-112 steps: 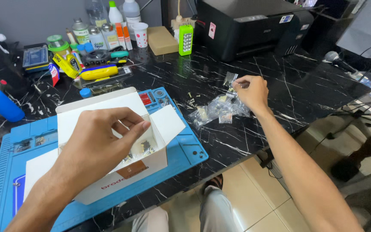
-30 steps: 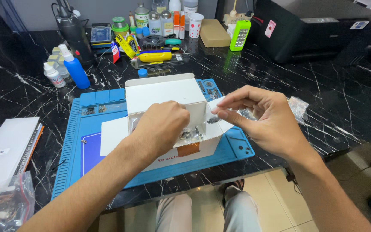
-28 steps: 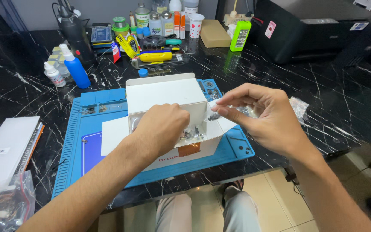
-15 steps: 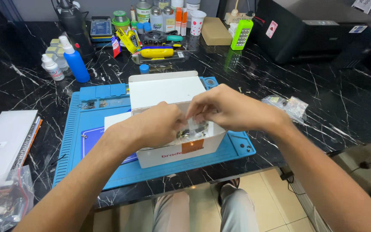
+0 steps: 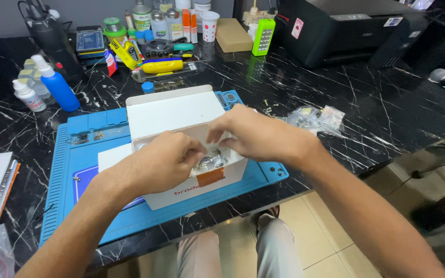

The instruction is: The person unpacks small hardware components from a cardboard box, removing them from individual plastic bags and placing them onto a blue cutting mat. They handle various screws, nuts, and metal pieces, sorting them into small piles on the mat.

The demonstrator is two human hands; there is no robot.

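Since right hand [image 5: 263, 139] swung back from loose clear packets [image 5: 315, 118] on black marble, both hands met over open white carton [image 5: 181, 149] on blue mat [image 5: 93, 154]. Left hand [image 5: 160, 162] curled beside it; fingers pinched small clear bag [image 5: 209, 160] inside carton, so looked like packing.

White cardboard box [image 5: 178, 116] at frame centre, lid flaps open, on blue work mat [image 5: 91, 139]. Left hand [image 5: 163, 162] and right hand [image 5: 253, 134] meet over box opening, fingers pinching small clear plastic bag [image 5: 209, 160]. More clear bags [image 5: 315, 118] right of centre on black marble table [image 5: 366, 98]. Blue squeeze bottle [image 5: 55, 85] upper left.
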